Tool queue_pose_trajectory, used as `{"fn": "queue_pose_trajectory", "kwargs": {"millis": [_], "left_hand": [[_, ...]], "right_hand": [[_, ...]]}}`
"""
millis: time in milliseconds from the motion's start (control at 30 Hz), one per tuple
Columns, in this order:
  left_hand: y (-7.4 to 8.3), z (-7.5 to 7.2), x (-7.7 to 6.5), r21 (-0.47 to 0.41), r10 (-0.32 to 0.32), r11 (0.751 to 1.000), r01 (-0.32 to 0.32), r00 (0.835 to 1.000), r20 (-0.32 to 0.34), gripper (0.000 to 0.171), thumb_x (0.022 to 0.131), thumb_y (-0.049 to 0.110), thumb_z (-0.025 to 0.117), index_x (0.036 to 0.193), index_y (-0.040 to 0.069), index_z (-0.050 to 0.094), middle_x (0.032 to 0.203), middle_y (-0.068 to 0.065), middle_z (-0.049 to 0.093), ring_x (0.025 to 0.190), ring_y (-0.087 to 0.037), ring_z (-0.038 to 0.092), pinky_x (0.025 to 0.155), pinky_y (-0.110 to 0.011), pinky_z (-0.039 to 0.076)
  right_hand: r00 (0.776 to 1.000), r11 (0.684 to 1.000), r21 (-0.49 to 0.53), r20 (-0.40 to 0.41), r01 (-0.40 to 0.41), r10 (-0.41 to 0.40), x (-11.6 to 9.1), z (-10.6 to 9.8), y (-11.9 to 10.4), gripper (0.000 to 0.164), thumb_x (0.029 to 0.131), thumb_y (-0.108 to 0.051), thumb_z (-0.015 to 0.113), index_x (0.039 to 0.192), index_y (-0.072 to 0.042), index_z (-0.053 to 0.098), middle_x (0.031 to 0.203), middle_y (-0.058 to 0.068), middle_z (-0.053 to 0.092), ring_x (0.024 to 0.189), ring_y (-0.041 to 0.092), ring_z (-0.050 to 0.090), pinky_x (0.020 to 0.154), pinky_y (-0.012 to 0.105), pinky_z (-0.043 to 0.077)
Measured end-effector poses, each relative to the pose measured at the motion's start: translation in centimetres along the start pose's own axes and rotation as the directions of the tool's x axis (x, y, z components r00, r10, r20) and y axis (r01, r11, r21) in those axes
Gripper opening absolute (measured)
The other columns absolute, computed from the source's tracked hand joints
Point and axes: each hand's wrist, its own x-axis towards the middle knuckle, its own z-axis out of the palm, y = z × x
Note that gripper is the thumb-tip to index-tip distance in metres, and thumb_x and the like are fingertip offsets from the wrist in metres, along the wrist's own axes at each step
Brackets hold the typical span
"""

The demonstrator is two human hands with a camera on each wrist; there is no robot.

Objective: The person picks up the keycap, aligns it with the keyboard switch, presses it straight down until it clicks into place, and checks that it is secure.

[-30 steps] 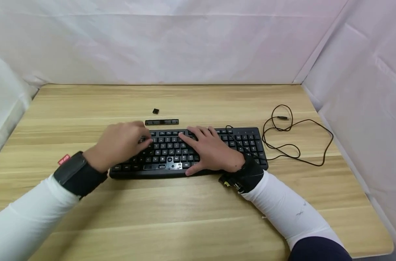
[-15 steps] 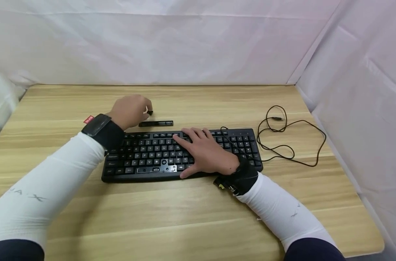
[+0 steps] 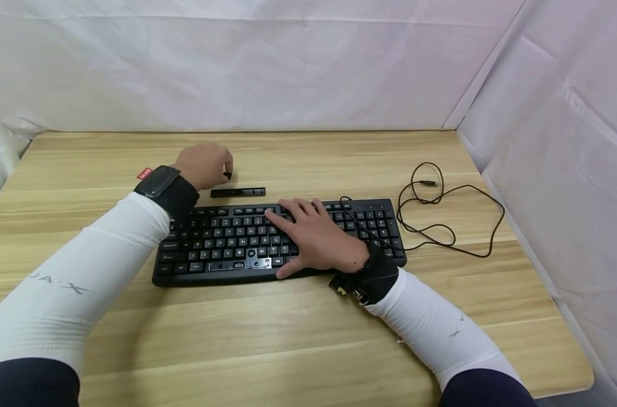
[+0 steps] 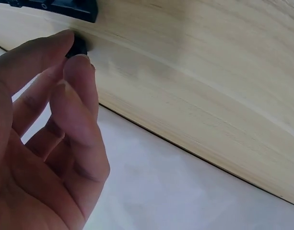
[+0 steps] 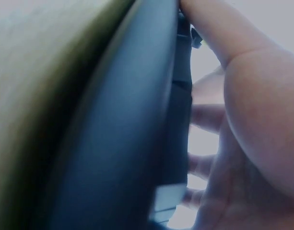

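Observation:
A black keyboard [image 3: 232,242] lies on the table, its space bar slot bare in the front row. Behind it rests a detached space bar [image 3: 238,193], upside down or not I cannot tell; its end shows in the left wrist view. My left hand [image 3: 204,165] is just beyond that bar and pinches a small black keycap [image 4: 78,46] between thumb and fingertips. My right hand [image 3: 318,240] rests with fingers spread across the middle-right of the keyboard, hiding several keys. In the right wrist view the thumb lies along the keyboard's front edge.
The black cable [image 3: 430,229] runs from the keyboard and lies in loops on the right side of the table [image 3: 288,339]. White cloth [image 3: 237,73] hangs behind the table and at its sides.
My left hand has moved from the keyboard's left part to the loose keycap behind it and now pinches it. My right hand stays spread on the keyboard; the head view has shifted slightly.

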Motion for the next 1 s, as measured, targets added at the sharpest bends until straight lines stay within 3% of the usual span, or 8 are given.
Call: {"fn": "queue_pose_trajectory", "kwargs": {"millis": [67,133,300,433,533,633,733,1000], "left_hand": [[-0.1,0.1,0.1,-0.003,-0.002,1.000,0.002,1.000,-0.002,0.016,0.079,0.008,0.069,0.094,0.003,0.072,0.093,-0.017,0.069,0.072,-0.027,0.059,0.062,-0.048,0.052],[-0.1,0.3,0.2,-0.007,-0.009,1.000,0.009,1.000,-0.003,0.004,0.078,0.007,0.067,0.079,0.004,0.069,0.074,-0.012,0.063,0.061,-0.023,0.052,0.053,-0.040,0.047],[0.2,0.5,0.3,-0.017,-0.035,0.999,0.035,0.999,-0.005,0.029,0.077,0.010,0.065,0.054,0.013,0.047,0.054,0.001,0.033,0.049,-0.016,0.032,0.044,-0.029,0.025],[0.6,0.5,0.2,-0.031,-0.020,0.999,0.019,0.999,-0.030,0.037,0.077,0.016,0.066,0.050,0.014,0.041,0.051,0.003,0.027,0.044,-0.013,0.027,0.041,-0.027,0.021],[0.8,0.6,0.0,-0.068,0.007,0.998,-0.011,0.998,-0.068,0.030,0.079,0.015,0.064,0.055,0.011,0.048,0.052,0.001,0.033,0.045,-0.014,0.031,0.042,-0.028,0.026],[1.2,0.6,-0.7,-0.122,0.043,0.991,-0.052,0.996,-0.073,0.012,0.082,0.017,0.064,0.084,0.005,0.065,0.067,-0.005,0.056,0.058,-0.018,0.049,0.051,-0.034,0.042],[1.9,0.7,-1.7,-0.147,0.085,0.985,-0.095,0.994,-0.073,0.030,0.085,0.021,0.063,0.112,0.008,0.064,0.090,-0.009,0.066,0.072,-0.021,0.058,0.059,-0.040,0.049],[3.7,0.7,-4.5,-0.179,0.116,0.973,-0.144,0.981,-0.158,0.020,0.087,0.023,0.061,0.103,0.014,0.069,0.089,-0.003,0.069,0.047,-0.014,0.046,0.044,-0.031,0.036]], "right_hand": [[1.000,1.000,0.001,0.005,-0.001,0.001,0.0,0.0,0.0,0.113,0.063,-0.081,0.056,0.152,-0.022,0.019,0.153,0.014,0.018,0.135,0.033,0.016,0.107,0.061,0.018],[1.000,1.000,-0.002,0.009,0.000,0.000,0.1,0.0,0.0,0.113,0.063,-0.081,0.056,0.152,-0.022,0.018,0.153,0.014,0.018,0.135,0.033,0.016,0.107,0.061,0.018],[1.000,1.000,-0.002,0.012,0.002,-0.002,0.2,0.0,0.1,0.113,0.064,-0.081,0.056,0.152,-0.022,0.017,0.153,0.014,0.018,0.135,0.032,0.016,0.107,0.061,0.018],[1.000,1.000,0.005,0.015,0.005,-0.005,0.1,0.0,0.2,0.113,0.064,-0.081,0.056,0.152,-0.022,0.018,0.153,0.014,0.018,0.135,0.032,0.016,0.107,0.061,0.018],[1.000,1.000,0.006,0.007,0.008,-0.008,0.1,0.1,0.3,0.112,0.064,-0.081,0.055,0.152,-0.022,0.018,0.153,0.014,0.018,0.135,0.032,0.016,0.107,0.061,0.018],[1.000,1.000,0.006,-0.005,0.015,-0.015,0.2,0.2,0.4,0.112,0.064,-0.081,0.055,0.152,-0.022,0.019,0.153,0.014,0.019,0.135,0.032,0.016,0.107,0.060,0.018],[1.000,1.000,0.008,0.002,0.021,-0.021,0.2,0.3,0.5,0.113,0.064,-0.081,0.055,0.152,-0.021,0.018,0.153,0.014,0.018,0.135,0.032,0.015,0.107,0.061,0.018],[1.000,1.000,0.001,0.003,0.012,-0.012,0.3,0.4,0.9,0.112,0.064,-0.082,0.054,0.152,-0.023,0.018,0.153,0.013,0.017,0.135,0.031,0.015,0.108,0.060,0.018]]}}
